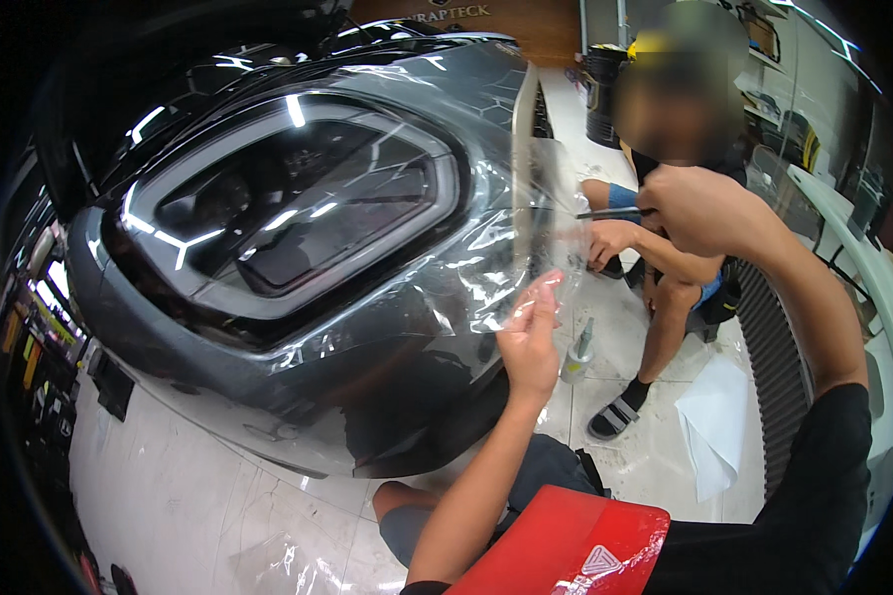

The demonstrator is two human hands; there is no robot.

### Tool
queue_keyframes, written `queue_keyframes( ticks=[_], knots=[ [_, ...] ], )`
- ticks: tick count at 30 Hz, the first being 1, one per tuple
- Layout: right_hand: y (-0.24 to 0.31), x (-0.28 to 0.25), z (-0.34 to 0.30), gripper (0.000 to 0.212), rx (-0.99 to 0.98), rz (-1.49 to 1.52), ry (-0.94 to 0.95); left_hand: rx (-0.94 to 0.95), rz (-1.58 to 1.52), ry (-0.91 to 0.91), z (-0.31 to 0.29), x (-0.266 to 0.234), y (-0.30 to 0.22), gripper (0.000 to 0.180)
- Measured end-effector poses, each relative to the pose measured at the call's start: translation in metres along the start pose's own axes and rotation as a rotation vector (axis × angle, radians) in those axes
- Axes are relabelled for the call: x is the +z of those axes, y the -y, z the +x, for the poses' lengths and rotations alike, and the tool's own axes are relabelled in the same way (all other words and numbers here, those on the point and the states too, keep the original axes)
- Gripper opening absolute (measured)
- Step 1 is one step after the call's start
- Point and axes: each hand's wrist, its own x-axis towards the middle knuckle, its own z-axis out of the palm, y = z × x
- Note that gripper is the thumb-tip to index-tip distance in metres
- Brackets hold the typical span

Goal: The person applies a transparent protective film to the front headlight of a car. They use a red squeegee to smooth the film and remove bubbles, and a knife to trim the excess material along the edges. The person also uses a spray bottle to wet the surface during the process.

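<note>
Dark grey car [308,402] seen at close range, front corner filling the left and centre of the view. Pale tiled floor [184,496] seen below it. Large angular headlight [298,223] framed by the bodywork, strip lights mirrored in its lens. Clear film [488,260] laid over the corner panel beside the headlight; wrinkles shown, loose edge extended past the car's right-hand edge. Co-worker [665,342] seen low at the right, one arm extended toward the film side; contact between that hand and the film cannot be told. Red panel [571,540] with a pale emblem shown at the lower edge, in front of the wearer's body.

Right hand [700,203] raised at the right, fingers curled closed around a slim dark tool [615,212]. Left hand [532,347] placed below the tool, fingers brought together, loose lower corner of the film pinched between them. White sheet [712,421] spread on the floor at the right. Strapped sandal [615,417] worn on the co-worker's foot. Pale bottle [577,355] stood on the floor, just beside the left wrist in view. Tool pointed leftward, its tip near the film; whether the film is touched cannot be told.
</note>
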Motion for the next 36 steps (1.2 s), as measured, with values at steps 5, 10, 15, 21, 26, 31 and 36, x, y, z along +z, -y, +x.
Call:
queue_keyframes(
  ticks=[5, 10, 15, 21, 26, 31, 36],
  knots=[
    [-0.015, 0.015, -0.016, 0.011, -0.012, 0.123, -0.045, 0.031, 0.005, 0.007, 0.0, 0.006, 0.006, 0.035],
    [-0.012, 0.026, -0.015, 0.019, -0.083, 0.143, -0.107, 0.016, 0.017, -0.025, 0.0, -0.001, 0.0, 0.037],
    [-0.014, 0.028, -0.024, 0.022, -0.086, 0.157, -0.113, 0.017, 0.049, -0.023, -0.001, -0.002, 0.003, 0.038],
    [-0.01, 0.045, -0.028, 0.025, -0.058, 0.136, -0.136, 0.04, 0.042, -0.039, -0.001, 0.001, -0.002, 0.04],
    [0.012, 0.036, -0.04, 0.02, -0.024, 0.104, -0.127, 0.022, 0.042, -0.052, -0.001, -0.001, -0.004, 0.041],
    [0.006, 0.054, -0.06, 0.014, 0.058, 0.11, 0.011, -0.004, 0.018, -0.041, 0.004, -0.006, -0.001, 0.041],
    [-0.005, 0.07, -0.081, 0.012, -0.129, 0.36, -0.166, -0.002, -0.001, -0.051, 0.006, -0.005, -0.002, 0.04]
  ],
)
